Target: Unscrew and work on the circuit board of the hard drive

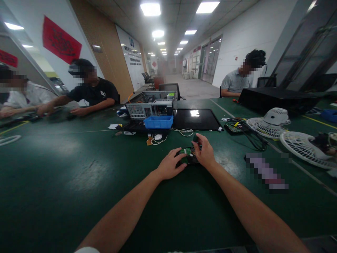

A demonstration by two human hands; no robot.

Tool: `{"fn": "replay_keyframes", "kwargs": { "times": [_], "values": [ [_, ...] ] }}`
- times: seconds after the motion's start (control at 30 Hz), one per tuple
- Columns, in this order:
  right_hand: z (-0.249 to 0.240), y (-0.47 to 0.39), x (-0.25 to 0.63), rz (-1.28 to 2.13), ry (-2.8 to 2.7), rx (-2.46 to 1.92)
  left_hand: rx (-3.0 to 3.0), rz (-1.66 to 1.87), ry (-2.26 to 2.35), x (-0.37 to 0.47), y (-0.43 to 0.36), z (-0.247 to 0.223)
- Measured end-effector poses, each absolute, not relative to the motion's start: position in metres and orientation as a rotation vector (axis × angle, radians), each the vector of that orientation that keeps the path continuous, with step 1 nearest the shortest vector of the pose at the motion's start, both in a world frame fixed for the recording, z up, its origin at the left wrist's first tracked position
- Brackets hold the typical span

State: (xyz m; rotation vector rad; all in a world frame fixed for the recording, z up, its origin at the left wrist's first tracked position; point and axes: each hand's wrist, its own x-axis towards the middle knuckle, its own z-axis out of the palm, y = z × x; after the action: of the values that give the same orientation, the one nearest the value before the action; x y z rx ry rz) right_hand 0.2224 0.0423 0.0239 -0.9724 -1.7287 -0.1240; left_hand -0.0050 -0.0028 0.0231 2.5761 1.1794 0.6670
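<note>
A small black device with a bare green circuit board (185,151) lies on the green table in front of me. My left hand (169,165) grips its left side, the thumb along the near edge and the fingers over the board. At the device's right end is my right hand (205,154), its thumb and fingers closed in a pinch around a small dark piece (195,138). That piece stands up near the far right corner; whether it is still attached to the device cannot be seen. Part of the device's right side is hidden behind the right hand.
Beyond my hands are a blue bin (158,122), an opened computer case (150,105), a black flat panel (196,119) and a white cable (184,131). Rightward lie a blurred-out phone-like object (265,170), black cables (259,140) and white fan parts (273,123). Several people sit around.
</note>
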Motion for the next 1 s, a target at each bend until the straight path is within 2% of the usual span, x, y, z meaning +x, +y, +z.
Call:
{"fn": "replay_keyframes", "kwargs": {
  "times": [0.53, 1.0],
  "values": [
    [0.0267, 0.04, 0.2228, -0.028, -1.761, -0.947, 2.574, 0.648, 1.187, -0.0047, -0.0049, 0.0269],
    [0.0279, 0.0408, 0.2226, -0.1, -1.786, -0.957, 2.588, 0.678, 1.178, -0.0047, -0.0024, 0.0212]
  ]
}}
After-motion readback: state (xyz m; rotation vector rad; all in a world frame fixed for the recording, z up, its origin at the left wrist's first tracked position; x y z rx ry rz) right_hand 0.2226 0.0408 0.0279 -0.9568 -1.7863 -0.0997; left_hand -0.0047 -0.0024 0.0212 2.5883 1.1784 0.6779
